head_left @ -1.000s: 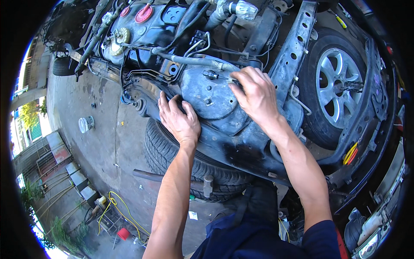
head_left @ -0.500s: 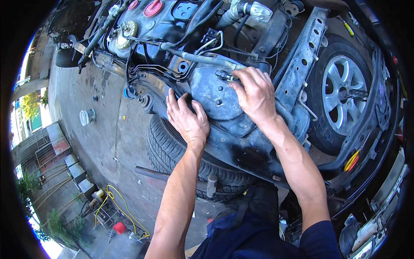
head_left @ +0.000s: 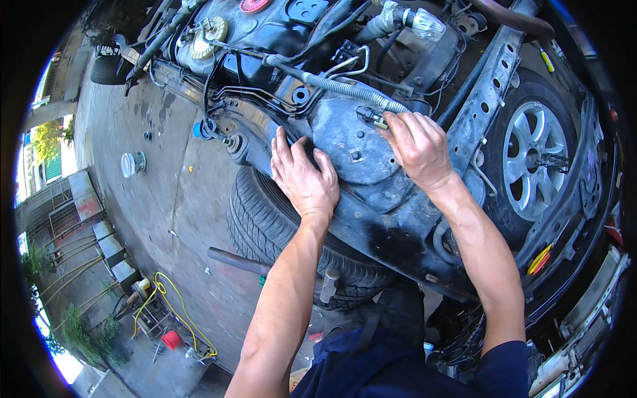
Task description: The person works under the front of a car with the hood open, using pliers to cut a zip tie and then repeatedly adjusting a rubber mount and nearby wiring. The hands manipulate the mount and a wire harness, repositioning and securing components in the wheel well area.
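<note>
My right hand (head_left: 419,149) pinches the end of a small black electrical connector (head_left: 369,115) with a pale tip, over a rounded dark metal mount (head_left: 342,136) on the vehicle's bare chassis. Its fingertips partly cover the connector's near end. Resting on the edge of that mount, beside the frame rail, my left hand (head_left: 305,179) has its fingers spread and holds nothing. A grey corrugated wiring conduit (head_left: 338,86) runs just beyond the connector and passes behind my right hand.
A tyre (head_left: 265,215) stands below my left arm, with a hammer (head_left: 329,285) near its tread. Another wheel (head_left: 531,156) lies to the right. The black tank (head_left: 265,50) is ahead. A clear container (head_left: 133,163) and yellow hose (head_left: 174,308) are on the floor at left.
The whole scene has shifted slightly right and up or down with my head's movement. Both hands keep nearly the same places on the chassis; more of the connector's pale tip shows.
</note>
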A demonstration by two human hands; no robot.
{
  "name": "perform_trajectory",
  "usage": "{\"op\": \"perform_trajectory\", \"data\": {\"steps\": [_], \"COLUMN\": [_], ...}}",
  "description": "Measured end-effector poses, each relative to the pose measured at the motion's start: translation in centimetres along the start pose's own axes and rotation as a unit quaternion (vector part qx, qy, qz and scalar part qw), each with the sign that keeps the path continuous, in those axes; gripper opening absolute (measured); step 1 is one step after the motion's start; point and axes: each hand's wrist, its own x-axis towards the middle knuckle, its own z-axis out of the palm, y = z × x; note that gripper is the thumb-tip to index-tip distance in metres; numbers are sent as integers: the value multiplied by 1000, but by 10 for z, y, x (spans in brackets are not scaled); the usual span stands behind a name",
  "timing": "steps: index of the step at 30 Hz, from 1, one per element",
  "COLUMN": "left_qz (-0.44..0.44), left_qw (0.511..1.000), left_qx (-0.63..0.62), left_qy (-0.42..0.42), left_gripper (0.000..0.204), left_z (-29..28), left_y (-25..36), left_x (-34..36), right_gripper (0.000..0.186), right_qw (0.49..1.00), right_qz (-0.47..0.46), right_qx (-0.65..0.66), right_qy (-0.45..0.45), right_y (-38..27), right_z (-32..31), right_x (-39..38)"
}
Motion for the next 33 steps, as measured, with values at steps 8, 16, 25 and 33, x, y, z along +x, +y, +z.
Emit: {"op": "perform_trajectory", "data": {"steps": [8, 16, 25, 33], "left_qz": [-12, -11, -12, -20], "left_qw": [1000, 1000, 1000, 1000], "left_qx": [-7, -7, -4, -7], "left_qy": [-12, -8, -12, -17], "left_gripper": [36, 36, 36, 36], "left_z": [0, 0, -2, -4], "left_y": [0, 0, 3, 4], "left_x": [0, 0, 1, 0], "right_gripper": [21, 25, 32, 31], "right_qw": [998, 999, 961, 698], "right_qz": [-41, 38, 207, 425], "right_qx": [-55, 4, 126, 371], "right_qy": [2, -36, -133, -440], "right_y": [2, -6, -18, 21], "right_z": [5, -1, -15, -33], "right_x": [2, 4, 20, 78]}}
